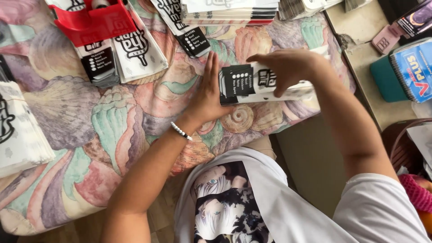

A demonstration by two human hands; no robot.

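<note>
A white folded carton with black printing lies across the near right part of a table covered by a seashell-patterned cloth. My right hand grips it from above, fingers curled over its top edge. My left hand, a white bead bracelet at its wrist, is flat with fingers straight and presses against the carton's left end.
Stacks of the same flat cartons lie at the far left, far middle and left edge. A red plastic holder sits on the far left stack. A blue spiral notebook and pink object lie on the right surface.
</note>
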